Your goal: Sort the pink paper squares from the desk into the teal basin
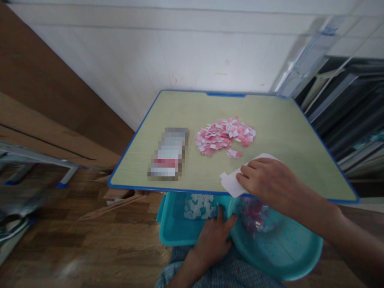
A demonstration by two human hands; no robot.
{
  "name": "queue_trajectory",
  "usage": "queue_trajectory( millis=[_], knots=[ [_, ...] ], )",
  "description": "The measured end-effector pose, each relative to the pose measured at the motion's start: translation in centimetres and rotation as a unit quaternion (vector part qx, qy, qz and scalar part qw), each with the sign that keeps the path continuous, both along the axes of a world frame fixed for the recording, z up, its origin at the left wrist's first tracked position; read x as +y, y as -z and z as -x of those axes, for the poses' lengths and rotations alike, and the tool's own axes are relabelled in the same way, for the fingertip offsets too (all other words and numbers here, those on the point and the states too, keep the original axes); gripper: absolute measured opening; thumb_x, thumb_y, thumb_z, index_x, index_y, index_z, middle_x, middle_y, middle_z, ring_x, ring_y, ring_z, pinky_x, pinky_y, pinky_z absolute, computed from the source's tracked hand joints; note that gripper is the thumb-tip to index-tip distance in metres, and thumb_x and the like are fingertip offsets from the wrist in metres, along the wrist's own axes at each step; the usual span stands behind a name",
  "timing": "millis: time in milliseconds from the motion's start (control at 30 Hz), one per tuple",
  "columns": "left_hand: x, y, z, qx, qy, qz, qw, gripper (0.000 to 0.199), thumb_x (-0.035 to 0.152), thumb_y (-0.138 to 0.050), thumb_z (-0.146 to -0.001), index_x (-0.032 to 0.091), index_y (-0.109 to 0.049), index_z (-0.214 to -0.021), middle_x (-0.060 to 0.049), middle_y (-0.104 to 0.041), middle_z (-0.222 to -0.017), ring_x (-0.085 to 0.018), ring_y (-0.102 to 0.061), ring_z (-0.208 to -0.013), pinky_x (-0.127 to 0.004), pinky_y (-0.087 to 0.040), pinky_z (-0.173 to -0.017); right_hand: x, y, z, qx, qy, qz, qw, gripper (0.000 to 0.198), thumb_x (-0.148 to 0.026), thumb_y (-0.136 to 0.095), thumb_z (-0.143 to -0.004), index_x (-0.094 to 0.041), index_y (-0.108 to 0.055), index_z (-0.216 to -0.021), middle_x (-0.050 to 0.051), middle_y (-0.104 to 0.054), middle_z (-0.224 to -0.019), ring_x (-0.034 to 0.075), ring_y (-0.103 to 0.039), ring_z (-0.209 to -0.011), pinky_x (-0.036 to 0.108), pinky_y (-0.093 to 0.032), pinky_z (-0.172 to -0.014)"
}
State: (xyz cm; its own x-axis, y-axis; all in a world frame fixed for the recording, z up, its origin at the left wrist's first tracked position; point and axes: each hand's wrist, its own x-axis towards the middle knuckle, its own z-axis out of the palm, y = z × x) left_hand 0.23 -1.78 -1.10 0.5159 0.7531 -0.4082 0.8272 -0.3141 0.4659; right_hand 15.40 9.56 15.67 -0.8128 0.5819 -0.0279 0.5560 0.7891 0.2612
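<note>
My right hand is closed over a white piece of paper at the front edge of a pale green folding table. Just beyond it lies a loose heap of small pink and white paper pieces, with a small clump apart from it. Below the table edge, my left hand grips the rim of a round teal basin, thumb and forefinger apart. Inside that basin is a clear plastic bag with something reddish-pink. Beside it, a rectangular teal tub contains white pieces.
A phone-like object, blurred out, lies on the table's left side. Behind stands a white wall. Dark flat panels lean at the right, next to a clear plastic tube. Brown boards and a metal ladder-like frame stand left.
</note>
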Motion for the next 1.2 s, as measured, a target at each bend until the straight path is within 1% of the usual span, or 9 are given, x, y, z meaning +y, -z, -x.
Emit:
queue_trajectory(
  millis=[100,233,367,467,667,833,933,1067,1200],
  knots=[
    [0.0,0.1,0.0,0.001,-0.002,-0.002,1.0,0.062,0.022,-0.052,-0.08,0.028,-0.033,-0.138,-0.018,-0.03,-0.144,-0.035,-0.056,-0.104,-0.046,-0.045,-0.084,0.6,-0.2,1.0,-0.013,-0.006,0.002,1.0,0.017,-0.004,-0.057,-0.077,-0.018,-0.067,-0.076,0.004,-0.065,-0.07,0.017,-0.057,-0.065,0.03,-0.036,-0.057],
    [0.1,-0.1,0.1,-0.004,-0.003,0.002,1.0,0.062,0.022,-0.052,-0.081,0.029,-0.032,-0.139,-0.018,-0.03,-0.144,-0.035,-0.057,-0.104,-0.046,-0.044,-0.085,1.7,0.1,1.3,-0.02,0.028,0.011,0.999,0.016,-0.007,-0.057,-0.08,-0.019,-0.068,-0.081,0.004,-0.067,-0.076,0.017,-0.058,-0.069,0.029,-0.035,-0.056],
    [0.2,-0.5,0.4,-0.011,-0.003,0.011,1.0,0.063,0.024,-0.053,-0.081,0.03,-0.031,-0.14,-0.016,-0.033,-0.143,-0.034,-0.056,-0.105,-0.046,-0.044,-0.087,2.3,0.7,0.3,0.015,0.061,0.021,0.998,0.013,-0.014,-0.058,-0.083,-0.021,-0.068,-0.086,0.002,-0.069,-0.084,0.017,-0.06,-0.072,0.029,-0.034,-0.056],
    [0.1,-0.6,0.5,-0.016,-0.007,0.002,1.0,0.063,0.023,-0.053,-0.079,0.031,-0.032,-0.139,-0.015,-0.034,-0.142,-0.033,-0.057,-0.104,-0.046,-0.044,-0.086,2.0,0.7,-1.0,0.04,0.078,0.024,0.996,0.014,-0.014,-0.058,-0.083,-0.023,-0.068,-0.09,0.001,-0.07,-0.088,0.017,-0.061,-0.074,0.029,-0.037,-0.059],
    [0.0,-0.7,0.2,-0.009,-0.014,0.0,1.0,0.064,0.021,-0.052,-0.077,0.031,-0.034,-0.137,-0.016,-0.037,-0.14,-0.032,-0.06,-0.097,-0.045,-0.047,-0.081,0.3,0.0,-2.4,0.037,0.018,0.01,0.999,0.018,-0.01,-0.059,-0.079,-0.021,-0.068,-0.089,0.003,-0.07,-0.091,0.017,-0.061,-0.075,0.032,-0.04,-0.065],
    [0.0,-0.8,0.1,-0.006,-0.016,-0.003,1.0,0.064,0.022,-0.052,-0.077,0.031,-0.033,-0.138,-0.015,-0.04,-0.138,-0.031,-0.06,-0.094,-0.046,-0.047,-0.08,-0.2,0.4,-0.9,0.016,-0.02,-0.025,0.999,0.014,-0.007,-0.059,-0.076,-0.019,-0.065,-0.074,0.002,-0.065,-0.071,0.018,-0.058,-0.066,0.031,-0.038,-0.059],
    [0.0,-0.8,0.2,-0.011,-0.016,0.001,1.0,0.064,0.023,-0.052,-0.077,0.032,-0.033,-0.138,-0.014,-0.041,-0.138,-0.031,-0.06,-0.095,-0.046,-0.047,-0.081,0.1,0.8,0.4,0.015,-0.032,-0.04,0.999,0.014,-0.005,-0.059,-0.076,-0.018,-0.066,-0.075,0.003,-0.064,-0.07,0.017,-0.057,-0.065,0.031,-0.038,-0.059],
    [-0.1,-0.8,0.3,-0.015,-0.019,0.006,1.0,0.063,0.021,-0.049,-0.078,0.03,-0.033,-0.138,-0.016,-0.035,-0.142,-0.033,-0.058,-0.1,-0.048,-0.045,-0.084,0.9,1.2,1.5,0.007,0.005,-0.033,0.999,0.015,-0.007,-0.057,-0.078,-0.018,-0.067,-0.08,0.004,-0.068,-0.078,0.018,-0.059,-0.069,0.031,-0.038,-0.061],
    [-0.1,-0.8,0.4,-0.019,-0.018,0.013,1.0,0.063,0.023,-0.05,-0.079,0.031,-0.032,-0.139,-0.015,-0.032,-0.144,-0.034,-0.057,-0.103,-0.047,-0.045,-0.085,1.2,1.1,0.9,0.018,0.07,-0.026,0.997,0.014,-0.01,-0.057,-0.081,-0.019,-0.067,-0.084,0.004,-0.068,-0.082,0.019,-0.061,-0.073,0.031,-0.038,-0.061]
  ],
)
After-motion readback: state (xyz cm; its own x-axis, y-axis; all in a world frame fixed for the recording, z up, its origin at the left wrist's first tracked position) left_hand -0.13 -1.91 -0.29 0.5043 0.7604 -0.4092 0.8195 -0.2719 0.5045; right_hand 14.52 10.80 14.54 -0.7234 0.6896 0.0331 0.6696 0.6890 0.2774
